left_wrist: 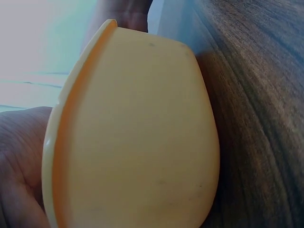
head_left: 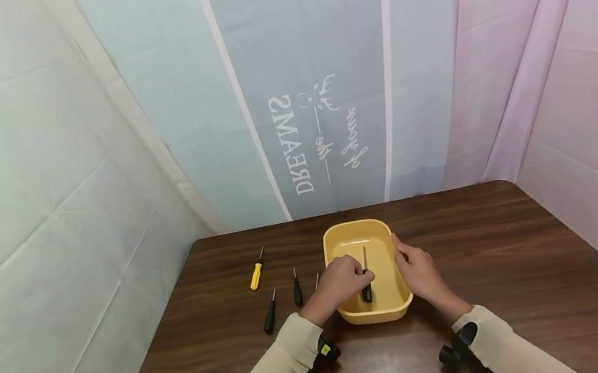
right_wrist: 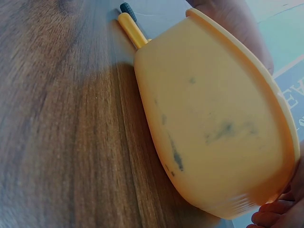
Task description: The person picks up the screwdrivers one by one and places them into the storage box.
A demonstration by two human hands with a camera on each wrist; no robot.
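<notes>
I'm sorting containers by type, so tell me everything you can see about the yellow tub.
The tub is a shallow rounded rectangle of smooth yellow plastic, upright on the brown table. Dark smudges mark its outer wall. A black-handled screwdriver lies inside, touched by the left hand. The right hand rests on its right rim.

five screwdrivers (head_left: 255,276), one yellow tub (head_left: 385,310)

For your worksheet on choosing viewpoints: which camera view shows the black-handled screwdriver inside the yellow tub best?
The head view: it looks down into the yellow tub, showing the black-handled screwdriver under the left hand. Both wrist views show only the tub's outer wall, hiding that screwdriver.
</notes>
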